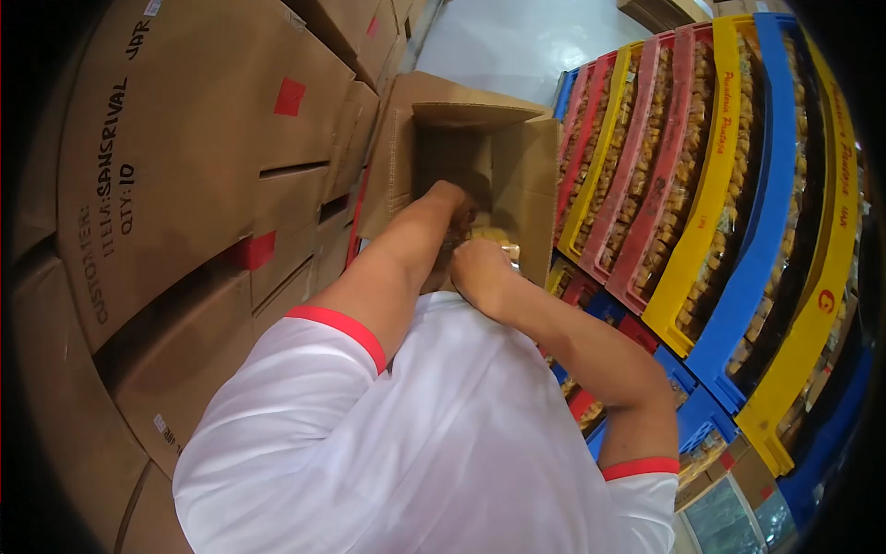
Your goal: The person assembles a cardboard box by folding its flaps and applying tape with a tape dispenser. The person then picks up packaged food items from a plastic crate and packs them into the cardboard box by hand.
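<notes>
An open cardboard box (pixel 524 166) stands in front of me with its flaps up. My left hand (pixel 452 201) reaches into it, the wrist bent and the fingers curled downward, partly hidden in shadow. Closer to my body, my right hand (pixel 480 270) is closed at the near side of the box. Right beside its knuckles shows a shiny clear pack (pixel 503 242) with yellowish contents. My right fingertips are out of sight, so what they grip, if anything, does not show.
Stacked cardboard cartons (pixel 185 138) with handwritten labels and red stickers rise on the left. Yellow crates (pixel 706 222), a blue crate (pixel 752 231) and pink crates (pixel 660 185), filled with packed golden pieces, are stacked on the right. Pale floor (pixel 517 42) lies beyond the box.
</notes>
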A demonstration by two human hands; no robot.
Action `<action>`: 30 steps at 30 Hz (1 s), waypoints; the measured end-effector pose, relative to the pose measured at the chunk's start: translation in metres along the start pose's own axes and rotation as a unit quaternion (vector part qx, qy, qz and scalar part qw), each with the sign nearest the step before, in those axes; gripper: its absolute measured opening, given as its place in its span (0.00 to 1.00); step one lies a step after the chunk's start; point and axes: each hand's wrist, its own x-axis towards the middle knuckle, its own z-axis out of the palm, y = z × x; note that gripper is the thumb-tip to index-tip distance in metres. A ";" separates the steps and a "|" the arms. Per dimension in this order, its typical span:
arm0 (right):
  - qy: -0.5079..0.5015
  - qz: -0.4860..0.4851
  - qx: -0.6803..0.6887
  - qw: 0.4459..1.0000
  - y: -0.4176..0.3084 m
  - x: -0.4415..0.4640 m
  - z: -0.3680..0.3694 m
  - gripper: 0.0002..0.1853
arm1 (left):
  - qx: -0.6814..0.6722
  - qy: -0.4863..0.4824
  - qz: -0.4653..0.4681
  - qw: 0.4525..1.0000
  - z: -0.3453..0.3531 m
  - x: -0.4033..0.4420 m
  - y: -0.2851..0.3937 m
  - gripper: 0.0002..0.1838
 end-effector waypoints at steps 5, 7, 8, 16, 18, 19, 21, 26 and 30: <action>-0.066 0.031 -0.040 0.997 0.008 0.044 -0.002 0.10 | -0.055 -0.031 0.032 0.997 0.016 0.046 -0.034 0.27; -0.052 0.038 -0.061 0.996 0.019 0.060 0.017 0.10 | -0.080 -0.029 0.051 0.995 0.023 0.054 -0.039 0.25; 0.008 0.023 -0.051 0.998 0.025 0.077 0.041 0.10 | -0.195 -0.007 -0.046 0.980 0.018 0.033 -0.027 0.24; 0.119 -0.054 -0.005 0.991 0.030 0.045 0.056 0.13 | -0.043 0.167 -0.121 0.977 0.010 -0.027 0.012 0.22; 0.076 0.010 0.007 0.997 0.019 0.043 0.056 0.08 | -0.071 0.086 -0.086 0.990 -0.002 -0.031 0.015 0.22; 0.075 0.009 0.010 0.997 0.015 0.039 0.049 0.08 | -0.071 0.083 -0.086 0.990 -0.001 -0.021 0.009 0.22; 0.065 -0.002 0.012 0.998 0.010 0.034 0.036 0.09 | -0.051 -0.031 -0.061 0.996 -0.007 -0.006 -0.002 0.20; 0.020 -0.023 0.014 0.999 -0.002 0.025 0.022 0.11 | -0.012 -0.105 -0.050 0.993 -0.035 -0.029 0.007 0.19; 0.023 -0.014 0.017 1.000 0.008 0.022 0.020 0.10 | -0.065 -0.152 -0.048 0.985 -0.045 -0.042 0.014 0.26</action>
